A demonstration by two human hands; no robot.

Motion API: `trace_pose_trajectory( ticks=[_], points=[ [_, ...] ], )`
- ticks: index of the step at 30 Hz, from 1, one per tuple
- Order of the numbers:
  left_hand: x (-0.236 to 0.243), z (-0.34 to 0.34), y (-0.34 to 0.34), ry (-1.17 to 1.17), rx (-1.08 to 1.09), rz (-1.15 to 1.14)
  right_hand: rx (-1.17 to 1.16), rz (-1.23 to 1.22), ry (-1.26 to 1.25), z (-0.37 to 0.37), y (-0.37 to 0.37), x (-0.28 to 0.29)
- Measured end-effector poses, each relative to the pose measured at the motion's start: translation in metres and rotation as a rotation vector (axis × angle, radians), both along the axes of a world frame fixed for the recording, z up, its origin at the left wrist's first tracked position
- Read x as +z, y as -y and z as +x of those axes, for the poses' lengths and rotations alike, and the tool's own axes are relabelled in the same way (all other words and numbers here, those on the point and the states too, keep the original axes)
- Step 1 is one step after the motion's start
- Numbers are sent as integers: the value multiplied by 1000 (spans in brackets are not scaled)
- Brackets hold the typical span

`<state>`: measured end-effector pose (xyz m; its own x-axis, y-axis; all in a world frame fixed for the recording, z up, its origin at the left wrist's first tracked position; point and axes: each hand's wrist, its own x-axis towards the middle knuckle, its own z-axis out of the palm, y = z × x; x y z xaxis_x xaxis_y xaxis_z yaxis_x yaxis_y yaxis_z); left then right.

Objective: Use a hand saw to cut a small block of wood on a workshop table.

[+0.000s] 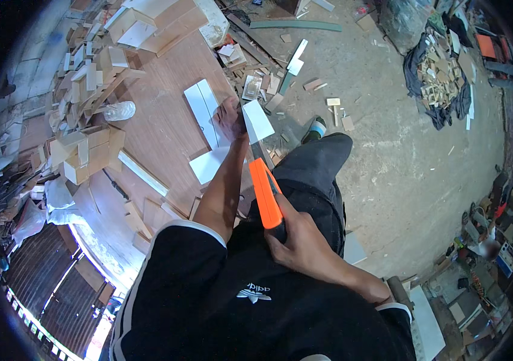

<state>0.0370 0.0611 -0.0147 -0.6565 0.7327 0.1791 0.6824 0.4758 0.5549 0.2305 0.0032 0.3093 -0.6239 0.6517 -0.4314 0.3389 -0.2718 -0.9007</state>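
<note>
My left hand rests at the table's right edge with its fingers curled at the side of a long white board. A squarish white panel lies just right of that hand and juts past the table edge. Another white panel lies nearer, partly hidden under my left forearm. In front of my body, my right hand is closed round the black grip of an orange and black hand tool. The tool's orange body points away from me, apart from the boards. Its exact kind does not show.
The wooden tabletop carries several box-like wooden pieces, a clear plastic cup and a white strip. On the concrete floor lie a mallet, offcuts and a dark sack of wood scraps.
</note>
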Motion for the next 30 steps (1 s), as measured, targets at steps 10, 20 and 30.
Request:
trace_pose_trajectory(
  ticks=[10,20,30],
  points=[
    [-2,-7,4,56,-109,13,-35,-26,71,1,12,6],
    [7,-8,-2,82,-146,22,-30,-94,69,2,16,24],
    [2,-8,0,2,-127,37,-113,12,96,-16,20,-9]
  ],
)
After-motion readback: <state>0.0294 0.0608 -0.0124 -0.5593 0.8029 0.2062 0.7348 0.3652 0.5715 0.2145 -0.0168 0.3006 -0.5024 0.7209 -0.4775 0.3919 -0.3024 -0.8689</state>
